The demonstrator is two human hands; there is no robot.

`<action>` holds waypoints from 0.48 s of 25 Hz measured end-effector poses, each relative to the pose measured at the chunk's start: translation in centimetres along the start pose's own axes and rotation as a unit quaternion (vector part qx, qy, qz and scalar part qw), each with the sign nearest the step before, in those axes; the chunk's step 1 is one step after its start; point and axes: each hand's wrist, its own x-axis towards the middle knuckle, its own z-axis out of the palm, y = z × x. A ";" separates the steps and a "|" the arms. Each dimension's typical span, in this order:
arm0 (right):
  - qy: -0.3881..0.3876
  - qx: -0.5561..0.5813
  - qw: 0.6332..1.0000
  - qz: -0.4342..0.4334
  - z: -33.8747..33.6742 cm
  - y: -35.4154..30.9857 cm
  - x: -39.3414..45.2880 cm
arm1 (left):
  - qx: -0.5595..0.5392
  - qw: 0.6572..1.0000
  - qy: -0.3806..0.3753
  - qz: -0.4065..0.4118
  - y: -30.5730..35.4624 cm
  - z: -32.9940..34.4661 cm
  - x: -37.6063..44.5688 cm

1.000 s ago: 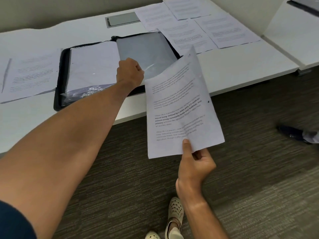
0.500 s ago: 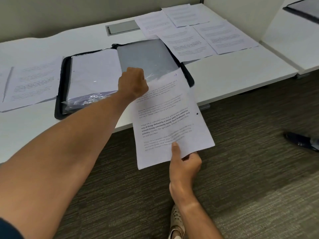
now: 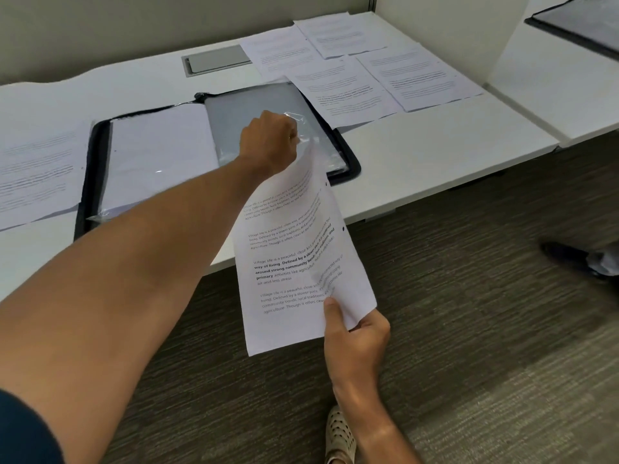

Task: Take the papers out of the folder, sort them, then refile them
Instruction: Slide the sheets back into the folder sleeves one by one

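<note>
A black zip folder (image 3: 348, 162) lies open on the white desk (image 3: 435, 155), with clear plastic sleeves inside. My left hand (image 3: 269, 142) reaches over it and pinches the lifted edge of a clear sleeve (image 3: 301, 128) on the folder's right half. My right hand (image 3: 355, 333) pinches the lower right corner of a printed sheet (image 3: 294, 262). The sheet's top edge sits at the sleeve's opening, just below my left hand. Several printed sheets (image 3: 351, 85) lie spread behind the folder to the right, and others (image 3: 37, 169) lie to its left.
A grey cable hatch (image 3: 217, 60) is set in the desk behind the folder. A second desk (image 3: 552, 78) to the right carries another dark folder (image 3: 582, 21). Carpet lies below, with another person's dark shoe (image 3: 566, 256) at right and my sandal (image 3: 340, 437) underfoot.
My right hand has brought the printed sheet up and left, from beside the desk edge until its top meets the sleeve that my left hand holds open.
</note>
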 end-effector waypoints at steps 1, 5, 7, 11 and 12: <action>0.002 -0.004 1.000 -0.002 -0.1 -0.2 0.1 | -0.010 1.000 -0.001 -0.010 0.1 -0.1 0.3; 0.003 -0.004 1.000 0.028 0.0 -0.7 1.4 | -0.031 0.999 -0.006 -0.027 0.2 -0.2 0.6; 0.015 0.015 0.999 0.048 0.1 -0.8 2.1 | -0.033 0.999 -0.007 -0.025 0.3 -0.2 0.4; 0.016 0.001 0.999 0.037 0.3 -1.2 2.2 | -0.024 1.000 -0.001 -0.020 0.5 -0.4 0.1; 0.010 -0.008 0.999 0.032 0.2 -1.3 2.0 | -0.021 1.000 0.002 -0.021 0.5 -0.5 0.1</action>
